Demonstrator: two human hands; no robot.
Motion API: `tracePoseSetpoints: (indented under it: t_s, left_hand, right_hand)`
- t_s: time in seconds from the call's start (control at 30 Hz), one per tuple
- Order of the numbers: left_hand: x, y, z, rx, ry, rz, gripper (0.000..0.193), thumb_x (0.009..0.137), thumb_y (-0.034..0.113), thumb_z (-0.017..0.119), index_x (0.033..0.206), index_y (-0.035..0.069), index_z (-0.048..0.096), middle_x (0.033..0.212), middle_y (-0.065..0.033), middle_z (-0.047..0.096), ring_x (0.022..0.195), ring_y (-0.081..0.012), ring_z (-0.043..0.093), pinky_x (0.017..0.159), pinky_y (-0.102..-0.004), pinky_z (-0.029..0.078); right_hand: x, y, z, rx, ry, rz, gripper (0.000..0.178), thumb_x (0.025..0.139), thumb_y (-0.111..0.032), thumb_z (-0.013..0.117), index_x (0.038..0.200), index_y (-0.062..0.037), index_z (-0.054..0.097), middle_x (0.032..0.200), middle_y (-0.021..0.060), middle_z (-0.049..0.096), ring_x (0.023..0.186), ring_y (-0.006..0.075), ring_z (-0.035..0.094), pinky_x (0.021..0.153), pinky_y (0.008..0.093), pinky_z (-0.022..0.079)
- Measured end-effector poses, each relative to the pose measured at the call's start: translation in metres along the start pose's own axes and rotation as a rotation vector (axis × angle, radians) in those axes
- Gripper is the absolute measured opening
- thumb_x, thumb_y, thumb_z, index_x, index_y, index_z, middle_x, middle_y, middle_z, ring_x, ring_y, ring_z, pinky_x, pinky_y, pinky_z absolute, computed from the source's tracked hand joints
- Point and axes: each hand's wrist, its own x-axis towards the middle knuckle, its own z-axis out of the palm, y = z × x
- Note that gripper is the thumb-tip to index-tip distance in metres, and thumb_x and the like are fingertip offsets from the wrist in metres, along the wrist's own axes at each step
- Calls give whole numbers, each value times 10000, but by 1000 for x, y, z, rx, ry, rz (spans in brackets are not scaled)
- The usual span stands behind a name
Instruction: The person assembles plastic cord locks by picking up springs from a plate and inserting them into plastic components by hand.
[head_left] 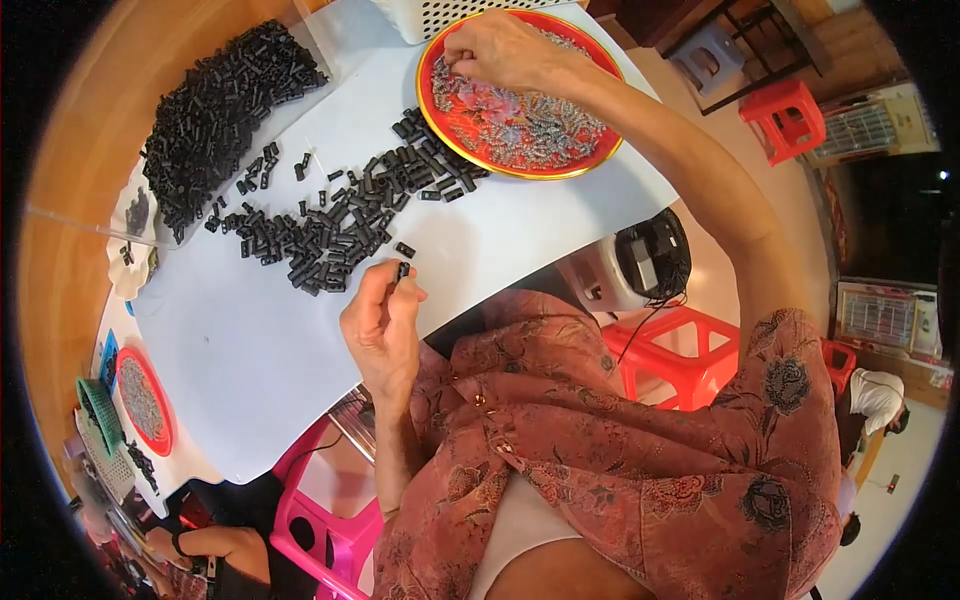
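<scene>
Near the front edge of the white table, my left hand (pixel 382 325) pinches a small black plastic cylinder (pixel 403 271) upright between thumb and fingertips. A loose pile of the same black pieces (pixel 320 235) spreads on the table just beyond it, with one piece lying close to the fingers. My right hand (pixel 500 50) reaches over a round red tray (pixel 578 172) with a yellow rim, at the far side. Small silvery metal parts, apparently springs (pixel 540 130), cover much of that tray. The right fingers are bent together at its left side; whatever they grip is hidden.
A clear bin (pixel 305 45) heaped with black pieces stands at the far left. Behind the tray is a white perforated basket (pixel 425 15). Another red tray (pixel 145 400) and a green basket (pixel 97 415) sit at left, near another person's arm (pixel 225 545). Red stools (pixel 685 350) stand at right.
</scene>
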Motion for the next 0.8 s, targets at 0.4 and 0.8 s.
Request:
tracePoseSetpoints:
  t_s: [0.4,0.8]
  left_hand:
    - [0,6,-2,-15,6,-99,168,869,123,547,923,-21,614,767,-41,605,721,-93,530,683,-237,399]
    - [3,2,-1,-193,36,-69,121,875,92,574,919,-19,590,699,-16,572,648,-49,490,561,-194,378]
  right_hand:
    - [-13,-25,-17,206,-81,258,118,749,-120,640,760,-3,635,715,105,661,639,158,626,610,301,494]
    - [-40,-143,-6,887,-315,96,161,797,-154,675,889,-24,690,728,30,661,650,82,546,619,258,439]
